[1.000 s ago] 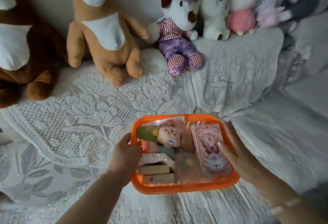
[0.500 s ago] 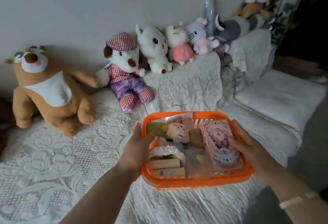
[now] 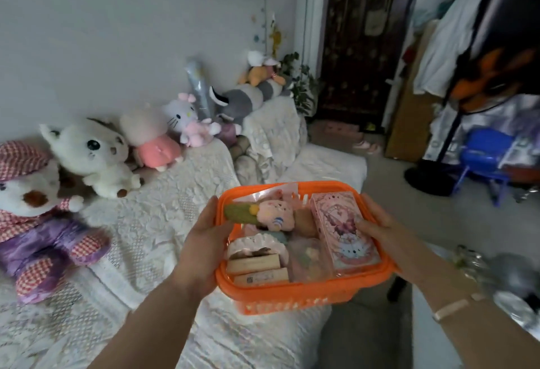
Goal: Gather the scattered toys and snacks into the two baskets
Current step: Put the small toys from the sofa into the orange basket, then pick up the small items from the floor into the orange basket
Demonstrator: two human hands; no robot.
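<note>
The orange basket [image 3: 295, 295] is in the air, above the edge of the bed [image 3: 163, 222], and it is carried with both hands. The left hand [image 3: 204, 240] has its grip on the left rim: the thumb lies over the edge into the basket and the other fingers go under the side. The right hand [image 3: 380, 231] holds the right rim in the same way, with the thumb resting on the pink box [image 3: 342, 231] that lies along the right side.

The basket looks full. Inside are the pink box, a green plush stick [image 3: 239, 213], a small pink plush toy [image 3: 274, 215], two flat wooden blocks [image 3: 257, 266] near the front, and a clear packet [image 3: 306, 260] between the blocks and the box. I cannot tell exactly what the packet contains.

I judge that the gathering for this basket is finished, and the step now is to carry it to a place where it can stand. A second basket is not in view, so how much of the task remains is not clear.

The next move asks for a level carry, because the things are loose and lie almost up to the rim; a tilt could let the box or the blocks slide out. Then the basket must be lowered onto a flat place before the two hands let go.

The big plush animals [image 3: 96, 155] sit in a row against the wall on the bed.
</note>
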